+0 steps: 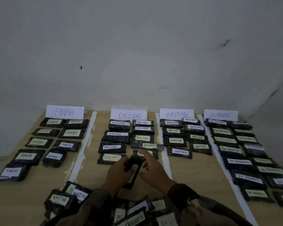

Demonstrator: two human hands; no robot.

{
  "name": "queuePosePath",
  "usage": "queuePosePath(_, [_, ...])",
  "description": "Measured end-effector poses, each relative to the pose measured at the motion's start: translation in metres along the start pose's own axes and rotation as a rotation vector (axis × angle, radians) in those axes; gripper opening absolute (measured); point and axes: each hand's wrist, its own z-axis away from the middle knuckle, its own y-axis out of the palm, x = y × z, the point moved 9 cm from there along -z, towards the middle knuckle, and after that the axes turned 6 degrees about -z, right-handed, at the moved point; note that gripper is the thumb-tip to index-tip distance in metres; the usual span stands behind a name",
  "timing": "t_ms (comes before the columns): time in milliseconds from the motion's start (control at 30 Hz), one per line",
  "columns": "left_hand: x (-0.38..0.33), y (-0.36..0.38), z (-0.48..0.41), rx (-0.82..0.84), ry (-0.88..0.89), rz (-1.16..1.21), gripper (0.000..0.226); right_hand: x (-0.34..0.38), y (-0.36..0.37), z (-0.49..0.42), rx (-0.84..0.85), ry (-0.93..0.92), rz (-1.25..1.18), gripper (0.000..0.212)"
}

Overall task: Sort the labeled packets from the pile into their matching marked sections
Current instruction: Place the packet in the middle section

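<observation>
We are holding a dark packet (134, 167) edge-up over the EXCLUDED section (95, 175) of the counter (194, 176), likely to read its label. Our left grip (119, 170) is clutching it; our right grip (153, 168) is hovering beside it, fingers loose, holding nothing.

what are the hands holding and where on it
A dark packet, label unreadable. The left hand grips its upper left edge; the right hand is beside its right edge with relaxed fingers, contact unclear.

dim, cool light | soft blur throughout | wide-angle bending at edges
</observation>
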Motion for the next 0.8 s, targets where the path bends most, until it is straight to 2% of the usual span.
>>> queuePosePath(200, [0.011,0.005,0.0,-0.057,-0.371,0.702,0.016,-0.005,0.007,0.009,-0.035,0.05,-0.052,0.082])
queuePosePath(300, [0.011,0.021,0.009,0.006,-0.541,0.975,0.021,-0.006,0.009,0.014,-0.064,0.04,0.057,0.076])
queuePosePath(367, [0.008,0.027,0.014,0.043,-0.563,1.043,0.022,-0.006,0.005,0.017,-0.109,0.033,0.11,0.065])
queuePosePath(500, [0.004,0.023,0.015,0.022,-0.422,0.78,0.04,-0.011,-0.009,0.026,-0.121,0.018,0.192,0.059])
queuePosePath(567, [-0.001,0.021,0.013,0.002,-0.296,0.603,0.06,-0.02,-0.021,0.031,-0.115,0.045,0.247,0.061])
queuePosePath(633, [-0.01,0.022,0.014,0.023,-0.144,0.362,0.07,-0.03,-0.034,0.038,-0.108,0.091,0.309,0.064])
queuePosePath(800, [-0.042,0.042,0.024,0.044,0.206,-0.184,0.064,-0.061,-0.067,0.061,-0.083,0.2,0.433,0.061])
